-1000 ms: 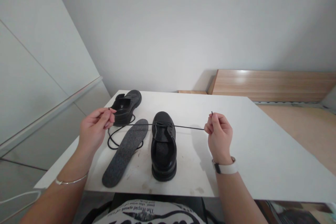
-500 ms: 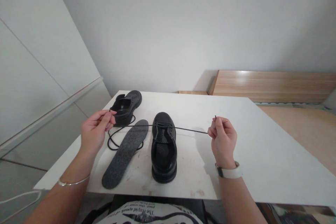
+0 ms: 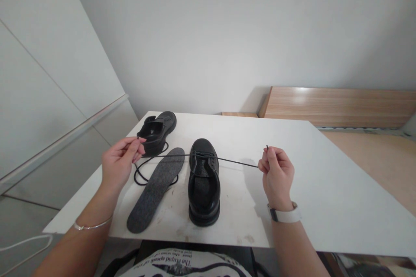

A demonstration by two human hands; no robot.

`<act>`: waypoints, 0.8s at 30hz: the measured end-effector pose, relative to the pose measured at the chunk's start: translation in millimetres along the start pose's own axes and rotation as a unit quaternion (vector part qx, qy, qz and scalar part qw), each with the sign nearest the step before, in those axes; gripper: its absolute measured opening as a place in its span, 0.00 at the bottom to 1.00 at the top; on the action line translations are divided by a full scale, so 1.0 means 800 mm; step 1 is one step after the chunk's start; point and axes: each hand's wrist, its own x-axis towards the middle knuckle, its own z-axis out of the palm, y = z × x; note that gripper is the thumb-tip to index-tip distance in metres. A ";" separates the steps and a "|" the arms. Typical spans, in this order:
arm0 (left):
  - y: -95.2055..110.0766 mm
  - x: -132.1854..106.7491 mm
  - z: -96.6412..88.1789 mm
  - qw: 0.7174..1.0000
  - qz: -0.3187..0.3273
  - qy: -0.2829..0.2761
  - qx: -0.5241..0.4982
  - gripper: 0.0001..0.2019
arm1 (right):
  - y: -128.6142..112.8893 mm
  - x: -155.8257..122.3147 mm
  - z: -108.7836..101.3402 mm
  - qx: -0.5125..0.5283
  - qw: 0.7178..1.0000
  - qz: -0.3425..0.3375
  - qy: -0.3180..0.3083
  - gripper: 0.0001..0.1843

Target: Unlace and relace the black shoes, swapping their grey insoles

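A black leather shoe (image 3: 204, 201) stands upright on the white table, its toe pointing away from me. A thin black shoelace (image 3: 237, 162) runs through its eyelets and stretches out almost straight to both sides. My left hand (image 3: 121, 160) pinches one end, closed, in front of the second shoe. On the other side, my right hand (image 3: 276, 175) is closed on the opposite end, whose tip pokes up above the thumb. Left of the laced shoe lies a grey felt insole (image 3: 152, 194), passing under the taut lace.
The second black shoe (image 3: 165, 123) sits at the table's back left corner. A loose loop of black lace (image 3: 138, 179) lies near the insole. The white table (image 3: 312, 190) meets a wall behind; a wooden headboard (image 3: 341, 106) is at the right.
Both hands keep holding the lace taut in nearly the same pose. The whole view has shifted very slightly; the shoes and insole stay put on the table.
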 end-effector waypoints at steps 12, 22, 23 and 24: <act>0.027 -0.009 0.016 0.990 -0.071 0.001 0.123 0.13 | 0.002 -0.005 -0.004 -0.148 0.986 -0.041 -0.065 0.13; 0.051 -0.026 0.066 0.914 0.046 -0.254 0.313 0.12 | -0.008 -0.024 0.035 -0.367 0.865 -0.105 -0.327 0.08; 0.051 -0.026 0.071 0.907 0.052 -0.270 0.320 0.11 | -0.006 -0.024 0.040 -0.373 0.857 -0.109 -0.339 0.07; 0.050 -0.026 0.076 0.900 0.056 -0.283 0.326 0.11 | -0.004 -0.024 0.044 -0.377 0.850 -0.114 -0.350 0.07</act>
